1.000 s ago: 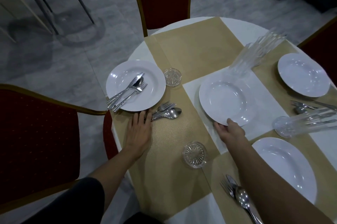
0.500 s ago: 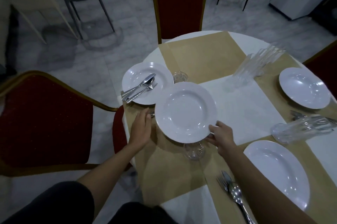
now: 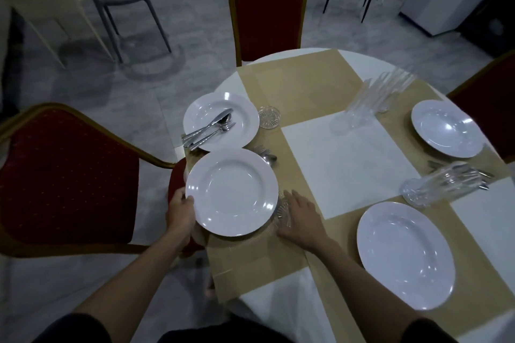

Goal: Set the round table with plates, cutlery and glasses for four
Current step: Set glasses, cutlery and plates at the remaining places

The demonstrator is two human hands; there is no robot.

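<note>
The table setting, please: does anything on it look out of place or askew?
Yes. On the far-left plate, cutlery lies bunched across the dish instead of beside it. The near plate, held by the left hand, overhangs the table edge.

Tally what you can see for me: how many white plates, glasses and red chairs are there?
White plates: 4 (held plate, far left plate, far right plate, near right plate)
Glasses: 4 (small glass, half-hidden glass, blurred tall glass, right glass)
Red chairs: 3 (left chair, far chair, right chair)
Total: 11
</note>
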